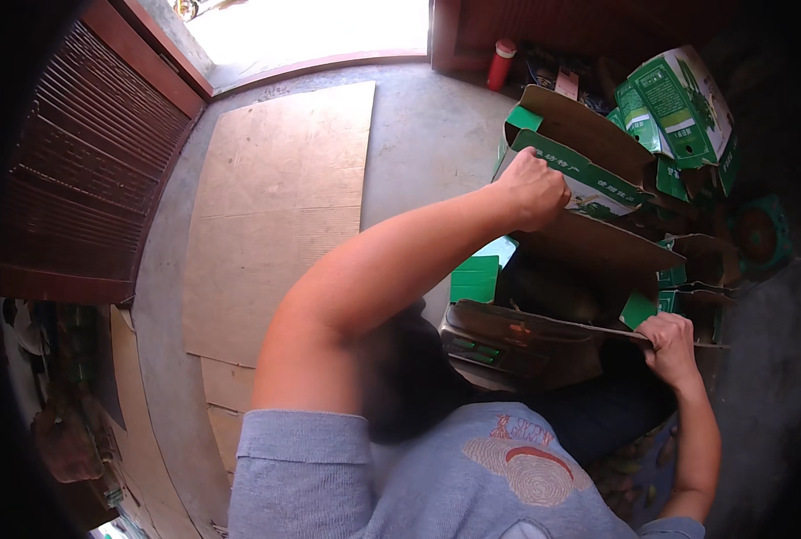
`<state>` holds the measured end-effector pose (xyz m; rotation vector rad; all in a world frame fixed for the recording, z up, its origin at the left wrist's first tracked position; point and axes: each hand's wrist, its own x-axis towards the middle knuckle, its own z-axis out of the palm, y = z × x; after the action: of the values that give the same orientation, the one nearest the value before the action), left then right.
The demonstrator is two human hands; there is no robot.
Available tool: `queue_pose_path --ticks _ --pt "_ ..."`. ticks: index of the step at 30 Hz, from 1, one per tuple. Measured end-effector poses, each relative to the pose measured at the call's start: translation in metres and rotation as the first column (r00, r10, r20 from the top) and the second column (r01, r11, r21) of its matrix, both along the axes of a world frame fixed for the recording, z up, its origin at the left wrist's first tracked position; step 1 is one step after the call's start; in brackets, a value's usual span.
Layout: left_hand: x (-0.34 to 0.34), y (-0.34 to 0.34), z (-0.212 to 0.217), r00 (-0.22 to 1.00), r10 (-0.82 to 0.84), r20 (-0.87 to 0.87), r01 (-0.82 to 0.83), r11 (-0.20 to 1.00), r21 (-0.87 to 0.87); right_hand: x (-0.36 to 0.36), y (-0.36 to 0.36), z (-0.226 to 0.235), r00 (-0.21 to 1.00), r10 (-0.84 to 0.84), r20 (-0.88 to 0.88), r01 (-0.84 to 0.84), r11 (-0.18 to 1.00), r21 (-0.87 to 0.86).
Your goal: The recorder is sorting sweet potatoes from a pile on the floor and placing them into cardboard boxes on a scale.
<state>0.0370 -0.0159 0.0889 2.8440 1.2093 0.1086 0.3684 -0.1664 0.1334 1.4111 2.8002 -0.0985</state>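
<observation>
An open cardboard box (611, 242) stands before me, brown inside and green printed outside, with its flaps raised. My left hand (537, 190) is closed in a fist on the top edge of the box's far side flap. At the near right corner, my right hand (670, 349) pinches the edge of the near flap, next to a small green end flap (637, 310). Another green end flap (475, 279) sticks out at the left. The inside of the box is dark, and I cannot make out what lies in it.
A digital scale (490, 352) with lit green digits sits by the near flap. More green cartons (683, 112) are piled at the far right, by a red bottle (502, 65). Flat cardboard sheets (274, 207) cover the floor at left, beside a dark red slatted door (95, 162).
</observation>
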Motion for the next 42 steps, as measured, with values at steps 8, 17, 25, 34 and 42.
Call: queue_pose_path --ticks 8,17,25,34,42 --pt "-0.142 0.01 0.034 0.96 0.281 -0.009 -0.28 0.958 0.067 -0.124 0.056 0.036 0.968 0.25 -0.025 -0.248 0.968 0.045" --pt "-0.353 -0.12 0.02 0.634 0.764 -0.12 -0.721 0.64 0.266 -0.318 0.112 0.012 0.769 0.607 0.2 -0.637 0.753 0.165" --pt "-0.471 -0.318 0.019 0.501 0.858 -0.114 -0.821 0.513 0.249 -0.468 0.02 -0.052 0.537 0.842 -0.045 -0.838 0.539 0.088" --pt "-0.501 -0.426 0.015 0.532 0.693 -0.486 -0.796 0.606 -0.007 -0.497 -0.201 -0.129 0.511 0.713 -0.48 -0.84 0.294 -0.457" --pt "-0.522 -0.642 -0.082 0.273 0.842 -0.465 -0.955 0.296 -0.026 -0.444 -0.169 -0.082 0.444 0.621 -0.646 -0.848 0.057 -0.527"
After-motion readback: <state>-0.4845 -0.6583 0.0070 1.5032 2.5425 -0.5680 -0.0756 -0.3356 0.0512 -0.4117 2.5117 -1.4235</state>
